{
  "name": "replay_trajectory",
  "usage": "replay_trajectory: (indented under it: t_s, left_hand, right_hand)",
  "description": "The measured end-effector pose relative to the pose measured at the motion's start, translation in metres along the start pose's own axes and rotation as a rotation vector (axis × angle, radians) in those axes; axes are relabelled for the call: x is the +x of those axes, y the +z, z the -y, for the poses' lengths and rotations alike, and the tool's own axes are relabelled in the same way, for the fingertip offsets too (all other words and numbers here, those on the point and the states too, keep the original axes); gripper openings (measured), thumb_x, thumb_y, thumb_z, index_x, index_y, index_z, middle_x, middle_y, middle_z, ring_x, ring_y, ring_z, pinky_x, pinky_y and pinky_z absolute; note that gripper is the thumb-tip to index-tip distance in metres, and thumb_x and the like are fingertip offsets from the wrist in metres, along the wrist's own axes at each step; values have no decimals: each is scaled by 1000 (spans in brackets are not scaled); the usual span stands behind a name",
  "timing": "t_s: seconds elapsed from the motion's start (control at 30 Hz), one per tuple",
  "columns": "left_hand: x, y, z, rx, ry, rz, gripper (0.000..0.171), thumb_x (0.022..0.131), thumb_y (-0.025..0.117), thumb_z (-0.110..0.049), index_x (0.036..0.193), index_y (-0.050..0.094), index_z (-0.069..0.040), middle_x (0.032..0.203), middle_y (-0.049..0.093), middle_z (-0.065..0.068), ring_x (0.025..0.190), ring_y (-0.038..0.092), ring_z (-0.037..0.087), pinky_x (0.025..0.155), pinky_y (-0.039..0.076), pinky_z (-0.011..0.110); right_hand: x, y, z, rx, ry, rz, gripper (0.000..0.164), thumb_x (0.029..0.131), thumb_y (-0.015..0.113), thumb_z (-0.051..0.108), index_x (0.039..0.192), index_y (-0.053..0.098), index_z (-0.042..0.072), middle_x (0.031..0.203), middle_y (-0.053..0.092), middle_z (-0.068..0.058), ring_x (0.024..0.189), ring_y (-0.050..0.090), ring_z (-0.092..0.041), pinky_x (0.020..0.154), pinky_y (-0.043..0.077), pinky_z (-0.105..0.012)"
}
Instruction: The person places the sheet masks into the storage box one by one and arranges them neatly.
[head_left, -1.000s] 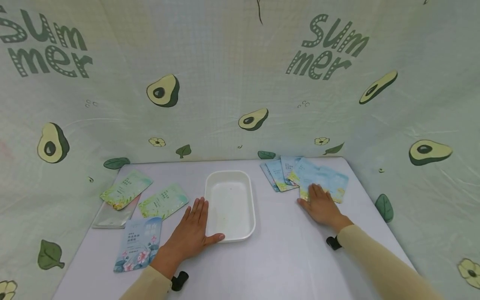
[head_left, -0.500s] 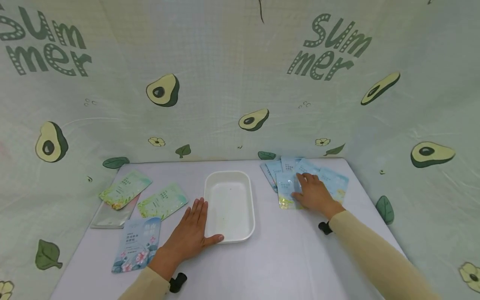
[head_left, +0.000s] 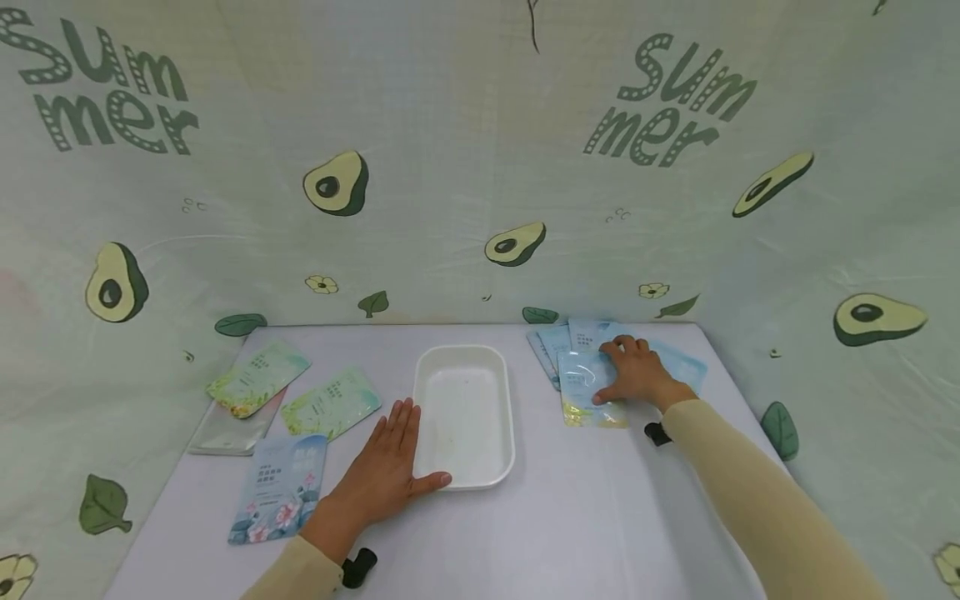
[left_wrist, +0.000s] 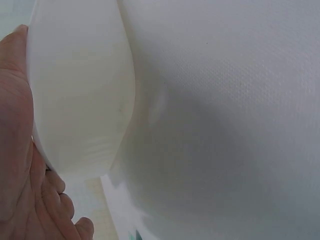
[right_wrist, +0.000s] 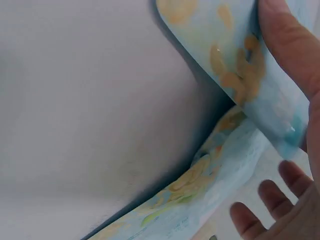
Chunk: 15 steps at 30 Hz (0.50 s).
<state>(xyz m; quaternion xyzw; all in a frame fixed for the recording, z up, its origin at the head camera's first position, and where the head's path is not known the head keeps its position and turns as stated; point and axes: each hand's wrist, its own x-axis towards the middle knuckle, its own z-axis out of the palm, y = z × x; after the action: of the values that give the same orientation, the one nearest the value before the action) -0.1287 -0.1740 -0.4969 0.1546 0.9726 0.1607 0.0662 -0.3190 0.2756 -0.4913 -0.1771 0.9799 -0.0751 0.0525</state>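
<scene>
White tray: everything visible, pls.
The white tray is a shallow, rounded-corner rectangle with a raised rim; smooth, slightly glossy, plastic-looking. It sits upright, open side up, near the middle of the table, long sides running away from the person. Nothing is visible inside except tiny specks. The left hand touches its left side and near-left corner.

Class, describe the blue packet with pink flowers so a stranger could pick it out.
On the table, find the white tray. Left of it, past the left hand, the blue packet lies nearest the viewer. Pink flowers set it apart from its two green neighbours.
</scene>
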Motion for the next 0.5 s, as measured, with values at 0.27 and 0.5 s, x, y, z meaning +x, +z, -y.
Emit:
replay_trajectory:
  t_s: [0.27,0.5]
  left_hand:
    - [-2,1,1,-4,6,-10,117,97,52,-77,166,11,7,175,6,27,163,4,41,130,17,59]
    - [-1,0,0,-13,8,-6,117,97,52,-77,166,10,7,175,5,26,164,3,41,131,16,59]
  right_hand:
    - [-18,12,11,-119,-49,-206,102,71,97,53,143,48,0,150,41,-26,133,42,-53,103,43,-67]
    - [-34,21,19,-179,-66,-360,96,70,99,47,138,47,3,145,45,-26,129,45,-51,99,44,-65]
